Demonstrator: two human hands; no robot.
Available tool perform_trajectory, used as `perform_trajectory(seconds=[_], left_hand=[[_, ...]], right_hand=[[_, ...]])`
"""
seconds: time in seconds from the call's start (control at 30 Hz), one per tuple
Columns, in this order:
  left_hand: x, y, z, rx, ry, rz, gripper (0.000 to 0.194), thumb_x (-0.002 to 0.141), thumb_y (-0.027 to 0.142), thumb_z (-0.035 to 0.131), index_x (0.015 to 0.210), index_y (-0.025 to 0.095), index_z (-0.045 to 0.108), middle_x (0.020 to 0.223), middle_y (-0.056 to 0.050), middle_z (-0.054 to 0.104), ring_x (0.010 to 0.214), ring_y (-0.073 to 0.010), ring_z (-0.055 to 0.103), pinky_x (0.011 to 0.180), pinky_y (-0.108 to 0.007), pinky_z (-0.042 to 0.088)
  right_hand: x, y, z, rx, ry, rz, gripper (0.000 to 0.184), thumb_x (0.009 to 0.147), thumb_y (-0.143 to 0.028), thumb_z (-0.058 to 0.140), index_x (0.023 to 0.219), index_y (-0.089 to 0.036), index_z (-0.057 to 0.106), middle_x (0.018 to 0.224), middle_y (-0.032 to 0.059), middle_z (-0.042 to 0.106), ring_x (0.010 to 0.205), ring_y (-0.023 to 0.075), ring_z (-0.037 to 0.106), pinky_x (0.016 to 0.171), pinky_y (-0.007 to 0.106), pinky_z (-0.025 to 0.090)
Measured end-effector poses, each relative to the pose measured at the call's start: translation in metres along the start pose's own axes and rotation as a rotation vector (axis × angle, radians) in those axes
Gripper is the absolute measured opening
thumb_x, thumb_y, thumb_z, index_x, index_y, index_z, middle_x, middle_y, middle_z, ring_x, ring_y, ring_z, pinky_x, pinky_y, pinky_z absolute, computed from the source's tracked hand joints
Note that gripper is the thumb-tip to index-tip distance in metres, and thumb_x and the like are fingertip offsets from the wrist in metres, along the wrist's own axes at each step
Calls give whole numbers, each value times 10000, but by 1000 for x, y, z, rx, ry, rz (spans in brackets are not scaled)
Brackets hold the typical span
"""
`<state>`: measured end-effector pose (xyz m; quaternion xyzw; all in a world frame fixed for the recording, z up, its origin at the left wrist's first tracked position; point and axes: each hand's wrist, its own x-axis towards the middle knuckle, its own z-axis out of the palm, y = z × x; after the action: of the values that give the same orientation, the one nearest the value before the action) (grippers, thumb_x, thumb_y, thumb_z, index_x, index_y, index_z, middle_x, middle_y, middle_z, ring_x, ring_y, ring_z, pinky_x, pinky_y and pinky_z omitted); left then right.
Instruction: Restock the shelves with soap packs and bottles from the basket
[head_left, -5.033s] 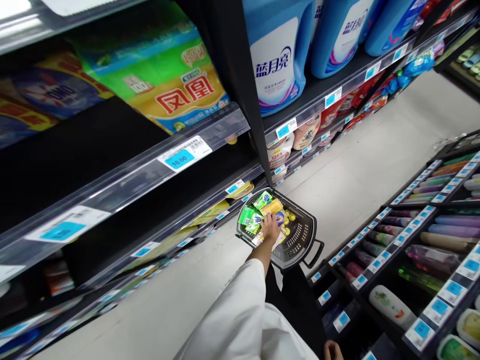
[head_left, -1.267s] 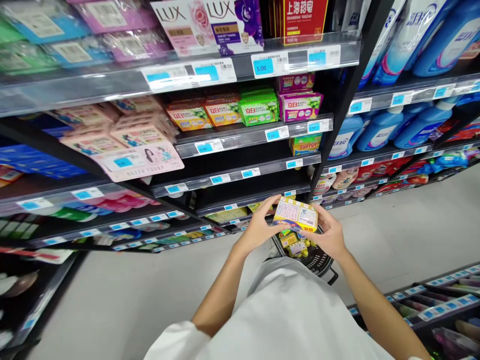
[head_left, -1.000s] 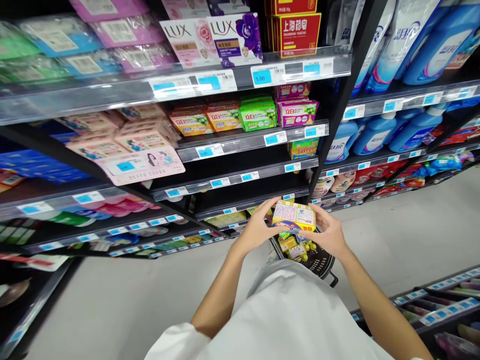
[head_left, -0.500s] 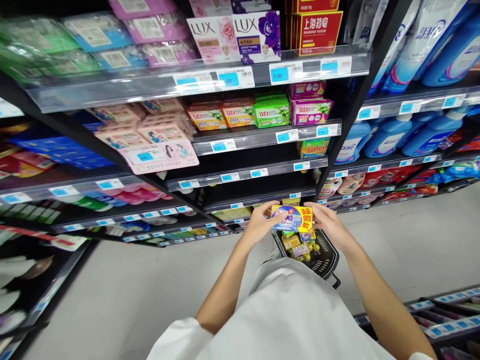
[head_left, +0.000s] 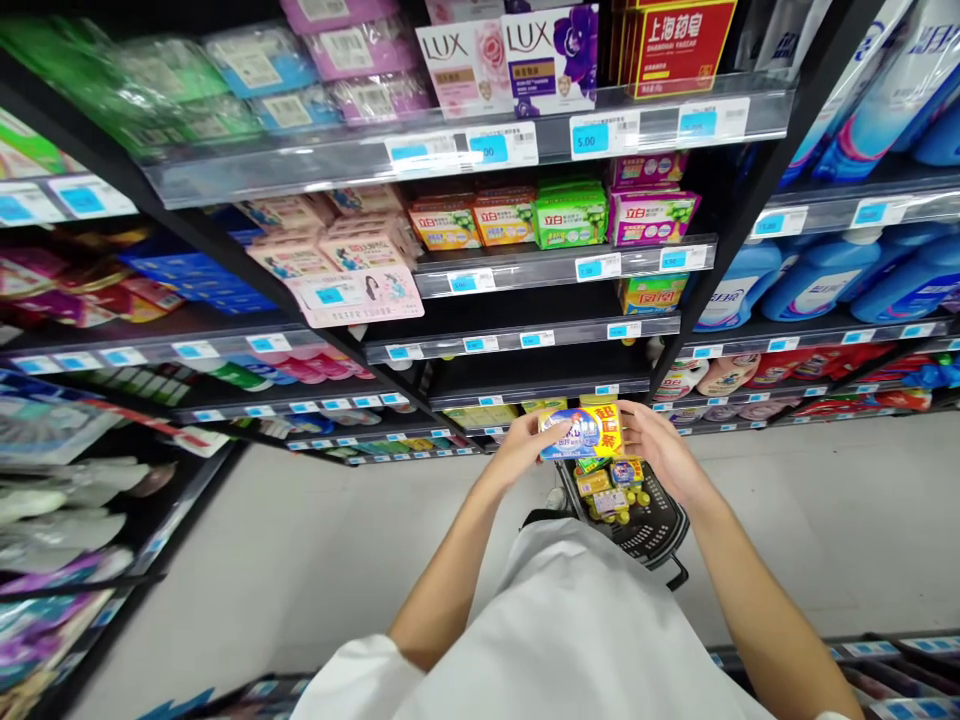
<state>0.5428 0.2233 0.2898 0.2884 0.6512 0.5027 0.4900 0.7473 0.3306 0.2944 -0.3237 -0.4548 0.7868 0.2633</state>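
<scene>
Left hand (head_left: pixel 517 450) has its fingers curled around the left end of a blue and yellow soap pack (head_left: pixel 581 432), thumb on top. Right hand (head_left: pixel 660 455) is half open, its fingers curved and reaching the pack's right end, though I can't tell whether it bears any of the weight. The pack sits flat between the hands, tilted slightly, with its printed face up, right above a dark shopping basket (head_left: pixel 679 522). Down in the basket are small yellow packets (head_left: pixel 594 484) and a few other small packs, piled toward the near side of the person's reach. The basket's handle (head_left: pixel 679 575) sticks out at the lower right. A white sleeve (head_left: pixel 360 685) shows at the lower left. Ahead, black shelves hold green soap boxes (head_left: pixel 570 215) and Lux soap boxes (head_left: pixel 510 60) above blue price tags (head_left: pixel 604 135), with blue detergent bottles (head_left: pixel 821 280) on the shelves to the right
</scene>
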Motion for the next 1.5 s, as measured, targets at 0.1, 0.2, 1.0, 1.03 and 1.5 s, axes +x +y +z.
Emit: perform_trajectory(seconds=[0.1, 0.2, 1.0, 1.03, 1.5], left_hand=[[12, -2, -2, -43, -62, -30, 549, 640, 645, 828, 821, 146, 689, 642, 6, 591, 544, -106, 492, 424, -203, 349], [31, 0, -7, -56, -114, -62, 538, 618, 633, 850, 773, 146, 683, 647, -3, 609, 534, -106, 510, 435, -205, 363], [219, 61, -85, -65, 0, 101, 583, 568, 496, 933, 974, 127, 735, 987, -87, 763, 873, -207, 727, 801, -317, 599], [220, 64, -87, -53, 25, 134, 562, 578, 487, 931, 968, 130, 741, 999, -88, 763, 894, -212, 726, 822, -326, 600], [300, 86, -93, 571, 117, 457, 566, 783, 377, 824, 1230, 107, 606, 1311, -118, 670, 1164, -266, 652, 943, -403, 574]], right_hand=[[4, 3, -3, 20, 20, -19, 522, 741, -598, 791, 1134, -262, 719, 1030, 47, 757, 832, 187, 667, 713, 280, 520], [12, 4, -4, 9, 53, -49, 518, 767, -585, 769, 1169, -264, 709, 1074, 49, 753, 894, 203, 677, 751, 295, 532], [62, 83, 13, -115, 651, -240, 421, 837, -598, 703, 1093, -263, 683, 1122, 69, 712, 1021, 242, 658, 966, 426, 517], [58, 89, 13, -94, 656, -225, 423, 840, -601, 700, 1091, -262, 683, 1111, 69, 712, 1013, 242, 659, 949, 420, 524], [39, 127, 4, -8, 760, -167, 493, 820, -676, 690, 1055, -243, 694, 1039, 80, 726, 957, 250, 674, 906, 412, 545]])
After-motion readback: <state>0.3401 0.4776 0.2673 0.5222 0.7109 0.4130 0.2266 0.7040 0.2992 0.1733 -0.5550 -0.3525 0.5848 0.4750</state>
